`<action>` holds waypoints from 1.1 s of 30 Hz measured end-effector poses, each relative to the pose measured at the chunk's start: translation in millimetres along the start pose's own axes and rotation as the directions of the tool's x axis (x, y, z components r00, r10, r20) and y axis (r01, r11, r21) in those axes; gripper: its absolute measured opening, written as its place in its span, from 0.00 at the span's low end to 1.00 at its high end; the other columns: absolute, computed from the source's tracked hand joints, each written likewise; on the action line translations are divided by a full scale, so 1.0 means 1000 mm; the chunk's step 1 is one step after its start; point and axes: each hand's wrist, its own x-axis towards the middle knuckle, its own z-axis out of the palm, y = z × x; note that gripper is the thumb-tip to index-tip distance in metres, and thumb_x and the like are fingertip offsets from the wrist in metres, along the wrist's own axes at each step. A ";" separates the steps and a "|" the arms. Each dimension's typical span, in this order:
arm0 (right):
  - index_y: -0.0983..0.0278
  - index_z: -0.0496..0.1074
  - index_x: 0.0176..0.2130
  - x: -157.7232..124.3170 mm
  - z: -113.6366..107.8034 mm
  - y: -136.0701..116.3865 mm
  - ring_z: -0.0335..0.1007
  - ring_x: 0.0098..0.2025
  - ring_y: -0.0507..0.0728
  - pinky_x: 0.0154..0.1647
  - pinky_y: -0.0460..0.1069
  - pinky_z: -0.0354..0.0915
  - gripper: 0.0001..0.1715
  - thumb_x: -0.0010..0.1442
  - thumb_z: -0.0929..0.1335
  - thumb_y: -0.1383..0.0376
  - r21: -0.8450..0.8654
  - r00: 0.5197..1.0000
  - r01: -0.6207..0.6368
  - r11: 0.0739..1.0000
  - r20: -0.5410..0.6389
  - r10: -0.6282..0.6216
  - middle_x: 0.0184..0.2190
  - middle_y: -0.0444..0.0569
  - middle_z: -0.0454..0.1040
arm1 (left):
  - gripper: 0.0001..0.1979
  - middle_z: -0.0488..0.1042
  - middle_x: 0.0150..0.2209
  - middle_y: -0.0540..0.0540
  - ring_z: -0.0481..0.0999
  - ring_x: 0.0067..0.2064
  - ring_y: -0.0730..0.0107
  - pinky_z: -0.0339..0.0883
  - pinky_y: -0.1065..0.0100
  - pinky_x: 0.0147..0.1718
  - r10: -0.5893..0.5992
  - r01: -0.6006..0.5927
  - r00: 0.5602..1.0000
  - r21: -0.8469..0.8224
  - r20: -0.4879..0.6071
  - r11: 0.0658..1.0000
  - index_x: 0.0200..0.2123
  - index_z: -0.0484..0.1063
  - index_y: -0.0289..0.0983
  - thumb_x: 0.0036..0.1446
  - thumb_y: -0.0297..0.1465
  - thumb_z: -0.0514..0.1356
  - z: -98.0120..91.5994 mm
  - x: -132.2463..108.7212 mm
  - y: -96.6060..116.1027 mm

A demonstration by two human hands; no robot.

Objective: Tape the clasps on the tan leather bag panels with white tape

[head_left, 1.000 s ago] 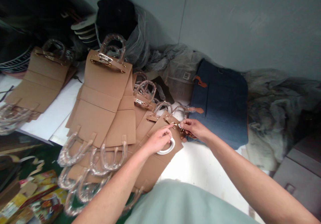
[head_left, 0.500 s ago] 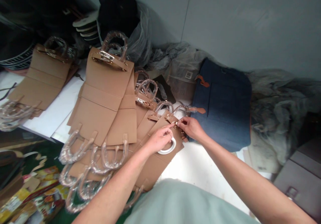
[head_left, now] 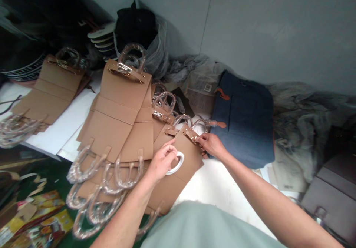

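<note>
The right hand point(head_left: 211, 144) works at the small metal fitting point(head_left: 194, 139) on the short strap point(head_left: 189, 133) across the top of a tan bag panel point(head_left: 191, 157); the fitting sits at about nine o'clock from that hand. Its fingers are drawn narrow, tips at the fitting, though I cannot tell whether they pinch it or only press on it. The left hand point(head_left: 162, 159) hovers over or rests on the same panel, which I cannot settle; its curled fingers appear to hold a white tape roll point(head_left: 181, 162) at three o'clock, with the index finger reaching out toward one o'clock.

The panel lies on top of others near the front edge of the bench point(head_left: 214, 181), its plastic-wrapped handle point(head_left: 200, 121) pointing toward one o'clock. The step in hand looks like close fingertip work on this one fitting. As I judge it, the next move calls for a light, exact touch from the right fingers, a panel that does not slide on those beneath, and the roll kept off the fitting.

A stack of tan panels point(head_left: 116, 105) lies between ten and eleven o'clock from the left hand, and a navy bag point(head_left: 247, 118) at two o'clock from the right.
</note>
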 end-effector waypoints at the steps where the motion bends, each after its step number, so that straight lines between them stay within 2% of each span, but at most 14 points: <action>1: 0.62 0.74 0.28 -0.001 -0.002 -0.004 0.70 0.26 0.54 0.25 0.46 0.52 0.21 0.66 0.64 0.53 -0.067 1.000 0.016 0.998 -0.006 -0.016 0.23 0.46 0.76 | 0.13 0.59 0.69 0.40 0.67 0.21 0.85 0.58 0.73 0.17 -0.017 0.016 0.999 -0.017 -0.029 1.000 0.29 0.70 0.35 0.60 0.39 0.59 -0.005 -0.004 -0.002; 5: 0.60 0.76 0.33 -0.008 -0.008 -0.016 0.72 0.33 0.56 0.28 0.47 0.51 0.21 0.68 0.62 0.53 -0.288 0.994 0.051 0.956 -0.079 -0.077 0.29 0.48 0.78 | 0.14 0.59 0.69 0.39 0.64 0.17 0.89 0.55 0.73 0.16 -0.041 0.038 0.994 -0.030 -0.106 0.999 0.29 0.69 0.35 0.60 0.40 0.58 -0.018 -0.010 -0.015; 7: 0.60 0.76 0.36 -0.011 -0.010 -0.017 0.72 0.35 0.57 0.29 0.48 0.51 0.21 0.69 0.61 0.53 -0.315 0.989 0.030 0.949 -0.130 -0.074 0.32 0.49 0.79 | 0.13 0.65 0.66 0.38 0.63 0.16 0.88 0.54 0.74 0.15 -0.071 0.067 0.993 -0.044 -0.090 0.997 0.30 0.69 0.36 0.60 0.39 0.58 -0.021 -0.009 -0.022; 9: 0.61 0.76 0.35 -0.014 -0.009 -0.017 0.72 0.35 0.57 0.29 0.48 0.51 0.24 0.70 0.59 0.52 -0.336 0.988 -0.003 0.942 -0.148 -0.050 0.32 0.49 0.79 | 0.12 0.72 0.60 0.38 0.62 0.15 0.87 0.53 0.74 0.15 -0.106 0.102 0.993 -0.072 -0.059 0.992 0.31 0.68 0.36 0.59 0.39 0.58 -0.022 -0.008 -0.028; 14: 0.62 0.76 0.30 -0.013 -0.004 -0.021 0.73 0.36 0.60 0.29 0.48 0.52 0.28 0.69 0.60 0.48 -0.418 0.996 -0.080 0.905 -0.064 0.058 0.32 0.53 0.79 | 0.11 0.79 0.47 0.44 0.62 0.15 0.85 0.52 0.76 0.15 -0.128 0.123 0.991 -0.102 -0.046 0.987 0.31 0.67 0.37 0.59 0.39 0.57 -0.022 -0.005 -0.038; 19: 0.62 0.77 0.30 -0.007 0.002 -0.027 0.73 0.33 0.58 0.29 0.48 0.53 0.28 0.69 0.60 0.49 -0.411 0.995 -0.100 0.906 -0.050 0.088 0.30 0.52 0.78 | 0.10 0.79 0.37 0.48 0.62 0.16 0.83 0.50 0.77 0.14 -0.120 0.119 0.993 -0.113 -0.008 0.986 0.31 0.66 0.38 0.58 0.39 0.57 -0.025 -0.003 -0.043; 23: 0.63 0.78 0.30 -0.003 0.005 -0.029 0.73 0.32 0.57 0.27 0.47 0.53 0.26 0.69 0.61 0.52 -0.407 0.994 -0.113 0.906 -0.040 0.106 0.29 0.52 0.79 | 0.10 0.78 0.36 0.48 0.63 0.18 0.81 0.52 0.77 0.14 -0.121 0.121 0.993 -0.112 0.012 0.986 0.31 0.67 0.38 0.57 0.39 0.58 -0.029 -0.003 -0.044; 27: 0.64 0.78 0.31 0.001 0.007 -0.034 0.73 0.33 0.59 0.27 0.48 0.52 0.24 0.68 0.62 0.53 -0.422 0.992 -0.123 0.898 -0.052 0.111 0.31 0.54 0.79 | 0.10 0.77 0.41 0.47 0.63 0.19 0.81 0.53 0.77 0.13 -0.112 0.115 0.993 -0.099 0.035 0.988 0.31 0.68 0.38 0.57 0.39 0.58 -0.033 -0.003 -0.045; 33: 0.63 0.78 0.29 0.006 0.010 -0.035 0.73 0.32 0.58 0.27 0.48 0.54 0.25 0.67 0.63 0.50 -0.426 0.989 -0.150 0.892 -0.062 0.137 0.28 0.53 0.78 | 0.10 0.75 0.47 0.44 0.72 0.28 0.74 0.53 0.77 0.13 -0.070 0.081 0.993 -0.114 0.099 0.990 0.30 0.69 0.38 0.57 0.38 0.58 -0.041 -0.001 -0.051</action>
